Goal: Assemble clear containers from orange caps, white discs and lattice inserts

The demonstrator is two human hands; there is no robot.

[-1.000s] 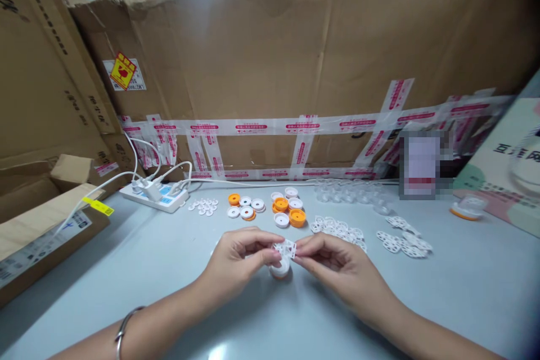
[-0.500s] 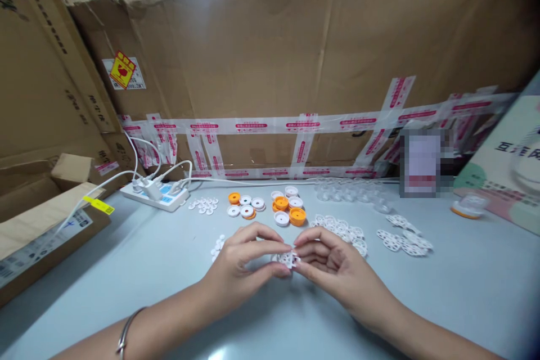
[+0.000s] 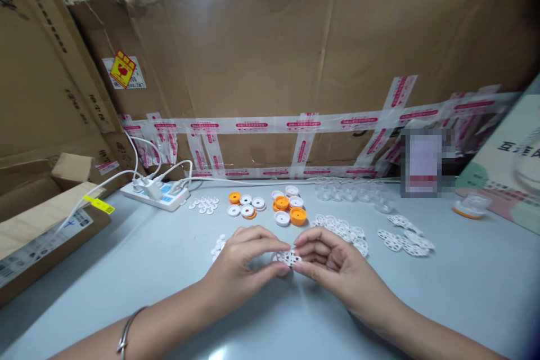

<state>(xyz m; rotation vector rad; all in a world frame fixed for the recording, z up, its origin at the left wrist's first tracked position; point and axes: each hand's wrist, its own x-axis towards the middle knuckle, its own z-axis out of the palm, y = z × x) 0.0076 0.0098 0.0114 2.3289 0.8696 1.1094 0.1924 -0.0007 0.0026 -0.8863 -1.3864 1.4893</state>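
Note:
Between my two hands is a small white plastic piece with cut-out holes (image 3: 288, 259). My left hand (image 3: 240, 261) pinches its left side between thumb and fingers. At its right edge, the thumb and fingertips of my right hand (image 3: 337, 261) close on the same piece. Part of it is hidden by my fingertips. Beyond my right hand lies a pile of similar white perforated pieces (image 3: 337, 228). Small white round parts (image 3: 218, 246) sit just past my left hand. Farther back are orange and white round caps (image 3: 297, 216) in two groups.
A white power strip (image 3: 156, 191) with plugged-in cables stands at the left, beside an open cardboard box (image 3: 46, 230). Clear plastic domes (image 3: 354, 190) line the back. More white perforated pieces (image 3: 405, 242) and an orange-based clear part (image 3: 471, 206) lie to the right. Large cardboard (image 3: 253, 67) walls the rear.
The perforated piece has tilted slightly between my fingers, showing more of its cut-out face. Both hands stay in nearly the same place.

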